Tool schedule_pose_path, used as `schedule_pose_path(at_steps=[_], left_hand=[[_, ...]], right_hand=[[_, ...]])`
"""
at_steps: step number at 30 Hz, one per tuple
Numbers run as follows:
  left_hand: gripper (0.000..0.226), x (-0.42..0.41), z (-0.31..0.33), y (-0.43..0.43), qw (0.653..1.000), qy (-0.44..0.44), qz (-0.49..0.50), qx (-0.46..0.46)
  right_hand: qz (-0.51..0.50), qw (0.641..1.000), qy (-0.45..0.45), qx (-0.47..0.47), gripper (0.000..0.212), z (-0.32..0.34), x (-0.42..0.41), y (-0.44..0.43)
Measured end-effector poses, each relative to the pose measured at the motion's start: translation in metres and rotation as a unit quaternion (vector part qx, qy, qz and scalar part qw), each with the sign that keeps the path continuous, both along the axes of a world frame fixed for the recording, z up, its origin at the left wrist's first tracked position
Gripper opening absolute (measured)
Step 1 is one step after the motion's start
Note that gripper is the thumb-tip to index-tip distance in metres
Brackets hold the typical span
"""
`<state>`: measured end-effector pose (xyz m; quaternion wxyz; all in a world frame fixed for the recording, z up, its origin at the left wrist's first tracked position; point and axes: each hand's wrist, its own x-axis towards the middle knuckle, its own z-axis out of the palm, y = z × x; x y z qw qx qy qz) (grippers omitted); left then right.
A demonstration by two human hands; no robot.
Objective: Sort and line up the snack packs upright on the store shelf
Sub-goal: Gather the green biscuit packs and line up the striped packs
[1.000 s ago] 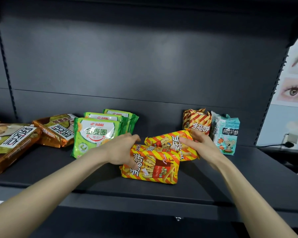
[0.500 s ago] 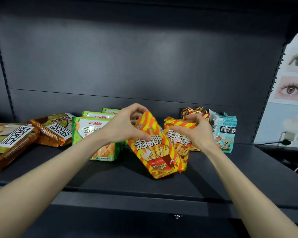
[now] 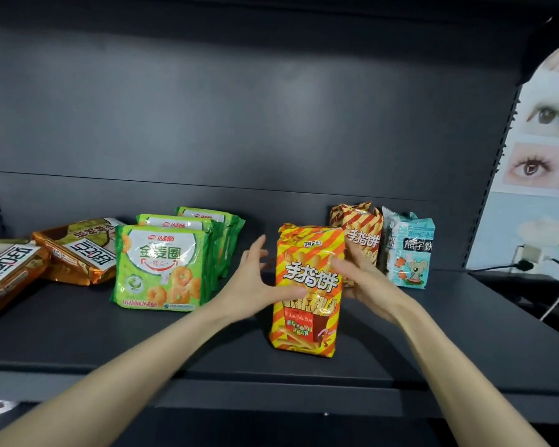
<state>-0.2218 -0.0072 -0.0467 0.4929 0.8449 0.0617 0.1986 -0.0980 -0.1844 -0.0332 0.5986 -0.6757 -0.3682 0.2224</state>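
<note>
An orange-and-yellow striped snack pack (image 3: 307,288) stands upright at the middle of the dark shelf (image 3: 110,337). My left hand (image 3: 255,285) is at its left side, fingers spread and lifted off, only the thumb touching the front. My right hand (image 3: 368,285) holds its right edge, thumb on the front and fingers behind. A second striped pack (image 3: 360,230) stands at the back, next to a teal bear pack (image 3: 409,253). Three green ring-snack packs (image 3: 162,266) stand in a row to the left. Whatever is directly behind the front pack is hidden.
Two brown-gold packs (image 3: 81,250) (image 3: 7,272) lie tilted at the far left of the shelf. The shelf's back panel is close behind. Beyond the right upright hang eye posters (image 3: 542,140), with a wall socket and white cable (image 3: 555,301) below.
The striped packs that lay flat were lifted and turned up; the front one now stands straight. My left hand's fingers have opened off it.
</note>
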Motion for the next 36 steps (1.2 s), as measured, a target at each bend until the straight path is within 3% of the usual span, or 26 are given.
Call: schedule_pose_path(at_steps=[2, 4, 6, 9, 11, 14, 18, 21, 26, 33, 36], left_hand=[[0.125, 0.001, -0.008, 0.002, 0.996, 0.065, -0.055, -0.012], [0.106, 0.001, -0.012, 0.004, 0.986, 0.111, -0.126, -0.01], [0.096, 0.005, -0.016, 0.007, 0.983, 0.114, -0.147, -0.007], [0.1, 0.015, -0.021, 0.018, 0.987, 0.091, -0.133, -0.012], [0.109, 0.02, -0.024, 0.025, 0.991, 0.074, -0.108, -0.006], [0.098, 0.03, -0.028, 0.032, 0.994, 0.064, -0.078, 0.032], [0.105, 0.05, -0.031, 0.038, 0.992, 0.071, -0.09, 0.053], [0.104, 0.066, -0.031, 0.042, 0.993, 0.057, -0.09, 0.054], [0.101, 0.096, -0.039, 0.052, 0.994, 0.044, -0.072, 0.067], [0.089, 0.117, -0.045, 0.059, 0.988, 0.059, -0.018, 0.144], [0.072, 0.12, -0.043, 0.058, 0.976, 0.099, -0.002, 0.194]], right_hand=[[0.045, 0.997, -0.008, -0.062, 0.094, -0.002, 0.0, -0.003], [0.055, 0.993, -0.013, -0.101, 0.09, -0.005, 0.001, -0.004], [0.043, 0.995, -0.023, -0.093, 0.078, -0.006, 0.002, -0.003], [0.009, 0.993, -0.086, -0.084, 0.065, -0.007, 0.008, 0.005], [-0.006, 0.991, -0.113, -0.074, 0.066, -0.008, 0.013, 0.015], [-0.025, 0.99, -0.123, -0.065, 0.071, -0.013, 0.022, 0.033], [-0.023, 0.992, -0.102, -0.069, 0.071, -0.015, 0.038, 0.047], [-0.019, 0.989, -0.11, -0.1, 0.082, -0.015, 0.049, 0.053], [-0.072, 0.984, -0.132, -0.092, 0.086, -0.015, 0.071, 0.062], [-0.107, 0.973, -0.172, -0.106, 0.081, -0.015, 0.085, 0.074], [-0.13, 0.965, -0.19, -0.122, 0.08, -0.014, 0.086, 0.076]])
